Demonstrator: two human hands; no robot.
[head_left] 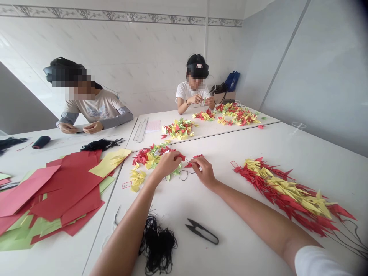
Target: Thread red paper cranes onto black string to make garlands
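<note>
Over the white table, my left hand point(170, 163) pinches a red folded paper crane point(180, 156). My right hand point(204, 169) is closed close by, its fingertips on a thin dark cord point(186, 175) that loops down to the tabletop; a straight piece spans the gap between both hands. Whether a needle is on it is too small to tell. Beneath and left of my left hand lies a pile of red, yellow and green paper cranes point(148, 156). More red cranes point(198, 156) lie just behind my right fingertips.
Black thread snips point(202, 231) and a tangle of black cord point(158, 245) lie near me. Strung red and yellow cranes point(283, 191) stretch along the right. Coloured paper sheets point(71, 184) cover the left. Two people point(96, 105) point(193, 92) sit opposite, with crane piles point(179, 128) before one.
</note>
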